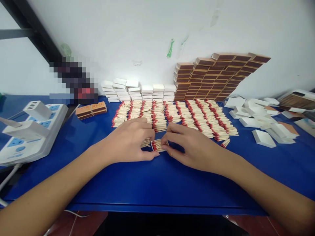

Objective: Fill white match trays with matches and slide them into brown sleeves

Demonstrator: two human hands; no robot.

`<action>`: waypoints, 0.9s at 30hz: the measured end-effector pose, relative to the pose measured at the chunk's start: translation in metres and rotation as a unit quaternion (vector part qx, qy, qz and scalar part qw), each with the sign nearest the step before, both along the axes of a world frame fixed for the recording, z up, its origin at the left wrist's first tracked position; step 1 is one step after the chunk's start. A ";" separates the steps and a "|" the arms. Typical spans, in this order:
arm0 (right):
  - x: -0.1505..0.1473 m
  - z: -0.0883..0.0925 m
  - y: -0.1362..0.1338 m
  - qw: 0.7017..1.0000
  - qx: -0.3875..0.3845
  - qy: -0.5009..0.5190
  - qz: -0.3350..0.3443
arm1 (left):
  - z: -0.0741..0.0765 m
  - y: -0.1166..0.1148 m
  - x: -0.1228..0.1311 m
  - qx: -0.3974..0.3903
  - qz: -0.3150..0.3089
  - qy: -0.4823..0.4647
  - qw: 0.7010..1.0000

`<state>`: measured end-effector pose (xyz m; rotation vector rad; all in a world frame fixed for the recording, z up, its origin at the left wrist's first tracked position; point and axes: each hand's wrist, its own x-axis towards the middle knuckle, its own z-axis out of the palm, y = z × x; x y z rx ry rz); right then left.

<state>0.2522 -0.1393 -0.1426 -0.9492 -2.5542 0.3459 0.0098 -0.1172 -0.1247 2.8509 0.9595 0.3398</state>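
Observation:
A small white matchbox tray (pixel 152 146) lies on the blue table, filled with red-headed matches (pixel 157 145). My left hand (pixel 131 141) curves around the tray's left end, thumb along the near side and fingers at the far side. At the right end, my right hand (pixel 188 146) is closed, its thumb and fingertips pinching at the tray and its matches. Exactly where those fingertips grip is partly hidden. Just beyond both hands spread rows of loose matches (pixel 194 114), their red heads forming slanted bands. A few loose matches (pixel 145 143) show beneath my left fingers.
White trays (pixel 147 89) are stacked along the wall, beside a tall stack of brown matchboxes (pixel 211 78). More white trays (pixel 261 114) lie jumbled at right. A banded matchbox bundle (pixel 91 110) and a power strip (pixel 46 131) with plugs occupy the left. The table's front edge (pixel 159 207) is near me.

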 end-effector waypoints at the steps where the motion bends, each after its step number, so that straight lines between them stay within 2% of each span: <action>1: 0.000 0.000 0.000 1.000 -0.001 -0.002 0.003 | 0.000 0.000 0.000 0.000 0.001 0.001 1.000; 7: 0.000 0.000 0.000 1.000 -0.017 -0.006 -0.001 | 0.001 -0.001 -0.001 -0.001 -0.002 0.005 1.000; 16: -0.001 0.006 -0.005 0.998 -0.054 0.010 0.040 | 0.000 -0.001 -0.001 0.004 0.000 0.004 1.000; 27: 0.000 0.004 -0.004 0.998 -0.049 0.022 0.044 | 0.000 0.000 0.000 0.002 0.003 0.005 1.000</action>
